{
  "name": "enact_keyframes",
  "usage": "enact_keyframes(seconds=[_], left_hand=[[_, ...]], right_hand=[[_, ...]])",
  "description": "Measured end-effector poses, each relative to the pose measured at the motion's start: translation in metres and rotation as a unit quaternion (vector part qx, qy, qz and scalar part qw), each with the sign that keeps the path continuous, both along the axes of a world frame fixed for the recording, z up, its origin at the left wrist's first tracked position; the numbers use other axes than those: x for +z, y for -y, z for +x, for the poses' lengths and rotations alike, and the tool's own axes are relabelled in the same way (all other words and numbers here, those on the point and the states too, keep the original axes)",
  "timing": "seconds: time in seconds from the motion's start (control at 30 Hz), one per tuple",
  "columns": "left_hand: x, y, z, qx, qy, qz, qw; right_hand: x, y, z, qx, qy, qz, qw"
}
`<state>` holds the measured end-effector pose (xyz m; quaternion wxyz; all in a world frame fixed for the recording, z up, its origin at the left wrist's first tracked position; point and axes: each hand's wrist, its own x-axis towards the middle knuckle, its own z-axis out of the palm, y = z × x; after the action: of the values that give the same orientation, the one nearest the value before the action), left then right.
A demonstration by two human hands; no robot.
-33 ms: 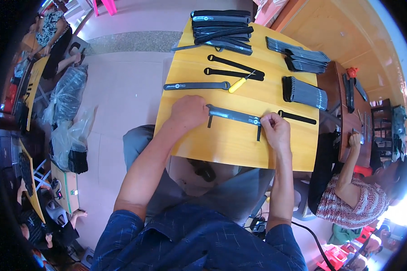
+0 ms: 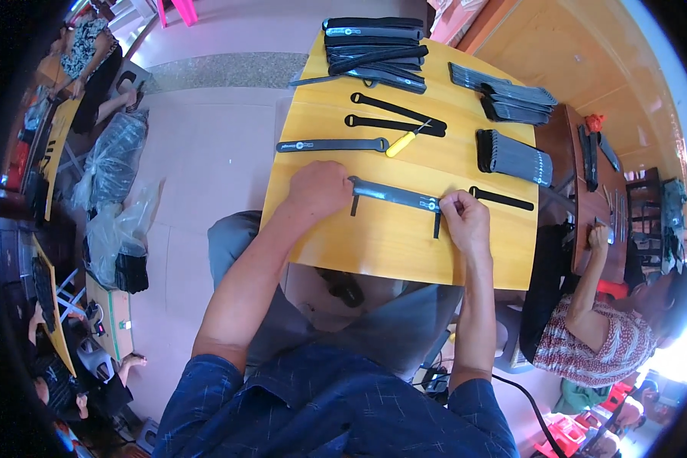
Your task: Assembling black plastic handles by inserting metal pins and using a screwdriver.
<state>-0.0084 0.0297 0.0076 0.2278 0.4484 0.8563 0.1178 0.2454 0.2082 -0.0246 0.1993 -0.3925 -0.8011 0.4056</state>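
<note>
My left hand (image 2: 320, 188) and my right hand (image 2: 466, 220) are both closed on a dark grey strap bundle (image 2: 395, 194) stretched between them above the table. The left fist grips its left end; the right fingers pinch its right end. A short narrow black strip hangs below the bundle near each hand. Beyond my hands lies a single grey strap (image 2: 332, 145) with a loop end. Beside it rests a yellow-handled pointed tool (image 2: 402, 144), its tip over two crossed black straps (image 2: 389, 120). Another black strap (image 2: 504, 198) lies just right of my right hand.
Stacked strap bundles (image 2: 374, 57) fill the far end of the yellow table (image 2: 336, 252). More grey piles (image 2: 515, 99) and a fanned bundle (image 2: 515, 159) lie along its right side. A person (image 2: 599, 328) sits at a brown table on the right. Plastic-wrapped bags (image 2: 114, 160) stand on the left floor.
</note>
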Motion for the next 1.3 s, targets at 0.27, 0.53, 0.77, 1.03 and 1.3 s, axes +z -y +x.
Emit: enact_keyframes(seconds=[0.27,0.53,0.77,1.03,1.3], left_hand=[[-0.007,0.004,-0.004,-0.011,-0.001,0.019,1.000],[-0.012,0.006,0.003,0.004,-0.013,0.050,0.999],[-0.017,0.010,0.002,0.004,-0.016,0.096,0.995],[-0.019,0.005,-0.001,0.007,-0.024,0.072,0.997],[-0.017,0.041,0.002,0.058,0.100,0.202,0.973]], right_hand=[[0.007,0.001,-0.003,0.012,0.029,0.029,0.999],[0.007,-0.004,0.000,0.021,0.076,0.022,0.997],[0.015,0.002,-0.008,0.009,0.121,0.069,0.990],[0.014,0.003,-0.009,0.006,0.096,0.092,0.991],[0.039,0.040,-0.016,-0.023,0.142,0.310,0.940]])
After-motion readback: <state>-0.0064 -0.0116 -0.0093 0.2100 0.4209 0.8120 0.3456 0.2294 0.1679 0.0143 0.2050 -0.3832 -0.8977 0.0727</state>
